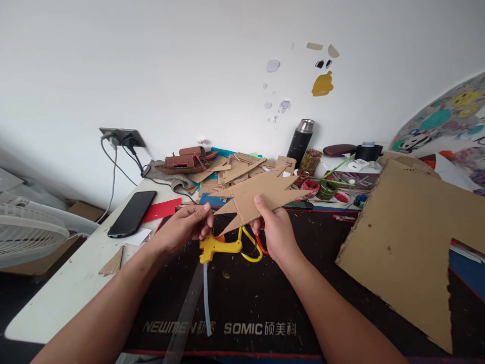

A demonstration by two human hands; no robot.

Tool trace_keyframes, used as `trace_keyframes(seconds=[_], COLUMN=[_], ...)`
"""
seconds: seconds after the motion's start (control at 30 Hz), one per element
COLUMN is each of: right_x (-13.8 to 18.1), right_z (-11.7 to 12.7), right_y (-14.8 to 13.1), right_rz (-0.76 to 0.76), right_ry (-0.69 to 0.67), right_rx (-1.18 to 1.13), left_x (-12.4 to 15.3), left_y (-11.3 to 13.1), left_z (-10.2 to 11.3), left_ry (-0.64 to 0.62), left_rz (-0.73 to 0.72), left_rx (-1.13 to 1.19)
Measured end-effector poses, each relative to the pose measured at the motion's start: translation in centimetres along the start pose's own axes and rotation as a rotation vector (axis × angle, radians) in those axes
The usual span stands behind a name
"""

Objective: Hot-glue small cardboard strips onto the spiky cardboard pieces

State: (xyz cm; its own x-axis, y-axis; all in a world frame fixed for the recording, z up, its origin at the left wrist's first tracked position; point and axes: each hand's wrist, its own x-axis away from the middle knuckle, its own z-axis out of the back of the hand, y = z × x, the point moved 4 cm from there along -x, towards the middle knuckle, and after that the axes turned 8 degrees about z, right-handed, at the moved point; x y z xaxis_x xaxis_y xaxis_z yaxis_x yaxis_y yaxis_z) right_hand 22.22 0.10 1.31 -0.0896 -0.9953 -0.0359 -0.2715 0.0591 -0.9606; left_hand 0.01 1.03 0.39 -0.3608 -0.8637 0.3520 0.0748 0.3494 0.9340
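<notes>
My right hand (275,230) pinches a pointed, star-like cardboard cutout (261,194) and holds it up above the black desk mat (265,298). My left hand (187,227) is closed at the cutout's left points, thumb up beside them. Directly under both hands lies a yellow glue gun (217,247) with a clear glue stick (206,303) sticking out toward me. Yellow-handled scissors (252,247) lie next to it, partly hidden by my right hand.
A big cardboard sheet (405,242) lies at the right. Cardboard scraps (237,169), a brown model boat (187,161), a flask (301,140) and paint pots (326,189) crowd the back. A black phone (132,212) lies left, a white fan (26,232) beyond the edge.
</notes>
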Motion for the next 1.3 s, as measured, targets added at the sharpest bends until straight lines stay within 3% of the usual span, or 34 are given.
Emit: trace_keyframes(seconds=[1.3], right_x=[0.27], right_z=[-0.12], right_y=[0.10], right_rz=[-0.002], right_ry=[-0.037], right_rx=[0.072], left_x=[0.19], left_y=[0.13], left_z=[-0.10], left_ry=[0.039], left_rz=[0.013], left_rx=[0.024])
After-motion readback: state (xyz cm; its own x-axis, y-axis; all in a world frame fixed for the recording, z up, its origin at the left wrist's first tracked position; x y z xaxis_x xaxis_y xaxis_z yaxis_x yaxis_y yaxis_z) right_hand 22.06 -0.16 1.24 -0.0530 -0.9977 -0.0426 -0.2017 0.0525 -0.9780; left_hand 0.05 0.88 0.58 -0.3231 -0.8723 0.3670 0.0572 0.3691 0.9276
